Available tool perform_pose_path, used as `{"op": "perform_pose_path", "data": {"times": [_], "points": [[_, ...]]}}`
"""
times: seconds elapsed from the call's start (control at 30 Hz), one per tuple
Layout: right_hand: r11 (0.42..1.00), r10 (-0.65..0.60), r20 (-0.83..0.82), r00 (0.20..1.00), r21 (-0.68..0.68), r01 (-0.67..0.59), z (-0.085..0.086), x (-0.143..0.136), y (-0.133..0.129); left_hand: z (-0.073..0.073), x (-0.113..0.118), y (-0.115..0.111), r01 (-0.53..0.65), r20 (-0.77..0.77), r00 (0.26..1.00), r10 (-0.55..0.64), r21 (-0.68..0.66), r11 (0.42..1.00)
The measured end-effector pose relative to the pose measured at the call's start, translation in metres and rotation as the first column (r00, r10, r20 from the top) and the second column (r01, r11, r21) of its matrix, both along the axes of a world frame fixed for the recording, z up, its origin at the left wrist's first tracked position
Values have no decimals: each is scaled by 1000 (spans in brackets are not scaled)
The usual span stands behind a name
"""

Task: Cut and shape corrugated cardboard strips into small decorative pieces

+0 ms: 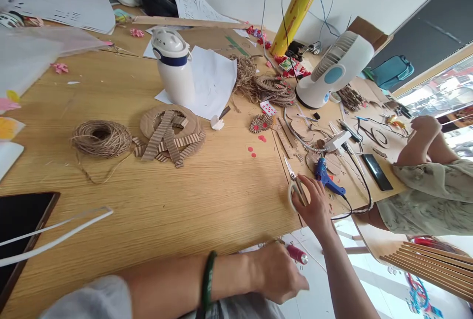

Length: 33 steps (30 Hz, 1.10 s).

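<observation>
My left hand [277, 272], with a dark green bangle at its wrist, is over my lap at the table's front edge. Its fingers are curled beside a dark pink cylinder [296, 254]; whether they hold anything is hidden. On the table, my right hand [314, 203] has its fingers on the handles of scissors [297, 190], whose blades point away from me. A blue glue gun [327, 178] lies just right of the scissors. Small red discs [252, 150] and an oval brown piece with red spots [260, 123] lie farther back.
To the left are a twine coil [101, 138] and a cardboard ring with corrugated strips [172, 136]. Behind stand a white jug [175, 70], a yellow roll [294, 13] and a white fan [334, 70]. Cables cross the right side, near another person's arms [424, 141]. A tablet [22, 230] lies front left.
</observation>
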State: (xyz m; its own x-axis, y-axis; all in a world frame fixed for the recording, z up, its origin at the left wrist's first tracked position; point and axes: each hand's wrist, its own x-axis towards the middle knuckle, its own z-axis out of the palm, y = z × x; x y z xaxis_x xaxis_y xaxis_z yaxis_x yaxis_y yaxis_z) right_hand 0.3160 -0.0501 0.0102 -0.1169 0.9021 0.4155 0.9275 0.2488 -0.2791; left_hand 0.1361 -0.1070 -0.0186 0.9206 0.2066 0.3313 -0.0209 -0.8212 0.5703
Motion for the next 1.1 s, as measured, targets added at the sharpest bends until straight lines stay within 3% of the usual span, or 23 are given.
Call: {"op": "perform_pose_path", "data": {"times": [0.03, 0.07, 0.1, 0.17, 0.2, 0.23, 0.27, 0.3, 0.37, 0.4, 0.47, 0.57, 0.7, 0.83, 0.9, 1.03, 1.1], "points": [[1000, 17, 25, 1000, -6, -17, -3, 0, 2, 4, -15, 11, -81, 38, 996, 80, 24, 996], [999, 32, 37, 999, -14, -31, -6, -1, 4, 8, -31, 23, -250, 57, 967, 248, 38, 968], [998, 51, 41, 998, -22, -50, -8, -3, 4, 11, -46, 33, -471, 43, 882, 470, 43, 881], [993, 106, 40, 994, -50, -104, -13, -7, 5, 13, -71, 47, -700, -52, 708, 705, 84, 709], [989, 134, 37, 990, -67, -131, -15, -10, 5, 12, -79, 48, -708, -67, 697, 714, 90, 700], [984, 160, 32, 987, -84, -157, -16, -12, 6, 10, -83, 46, -612, -72, 784, 617, 81, 787], [978, 181, 20, 983, -104, -178, -15, -14, 7, 7, -83, 41, -452, -69, 888, 455, 46, 891], [974, 192, -2, 981, -124, -191, -15, -15, 10, 4, -81, 35, -283, -43, 958, 283, -7, 959], [975, 167, -59, 984, -142, -174, -10, -14, 21, 2, -71, 25, -59, 49, 997, 67, -152, 987], [981, 124, -82, 989, -137, -135, -7, -12, 29, 3, -65, 22, -42, 64, 996, 58, -230, 972], [991, -28, -61, 998, -135, 20, -2, -9, 51, 9, -59, 24, -125, 67, 985, 157, -348, 929], [944, -257, 131, 958, -181, 278, 0, -9, 93, 20, -62, 37, -248, 87, 943, 321, -460, 852], [892, -354, 239, 904, -202, 403, -7, -22, 138, 20, -79, 53, -332, 53, 902, 429, -552, 765], [842, -402, 332, 853, -232, 487, -8, -30, 157, 8, -92, 61, -389, 12, 869, 496, -604, 696], [825, -405, 365, 838, -249, 507, -6, -30, 161, 5, -95, 66, -403, -24, 846, 532, -683, 610], [804, -401, 394, 827, -282, 524, -4, -26, 163, 7, -95, 74, -369, -93, 799, 595, -857, 361], [793, -408, 396, 822, -292, 534, -4, -27, 163, 9, -95, 77, -334, -103, 780, 617, -902, 273]]}}
